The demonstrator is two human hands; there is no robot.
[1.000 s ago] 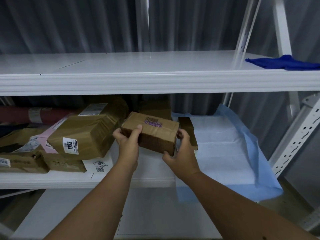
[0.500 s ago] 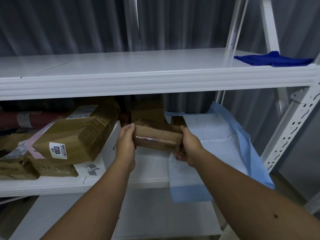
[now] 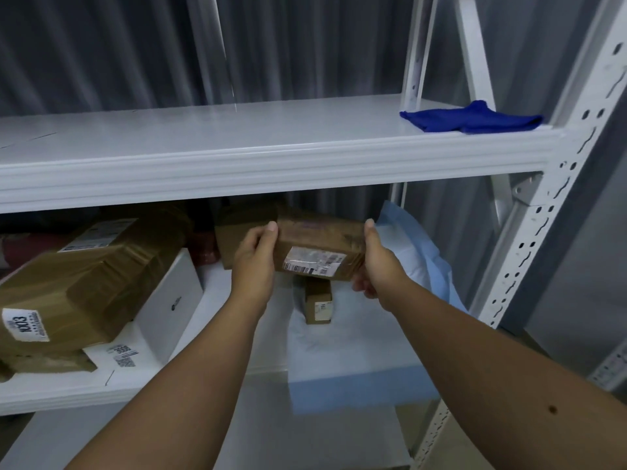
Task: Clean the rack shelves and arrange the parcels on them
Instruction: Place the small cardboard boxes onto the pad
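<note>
Forearms reach in from below; the left hand (image 3: 255,257) and right hand (image 3: 375,262) grip the ends of a brown parcel (image 3: 317,247) (label facing the camera), held above the middle shelf (image 3: 217,340). Beneath lies a small box (image 3: 318,301) on blue sheeting (image 3: 356,385). Farther up, a blue cloth (image 3: 471,118) rests on the upper shelf (image 3: 237,130).
</note>
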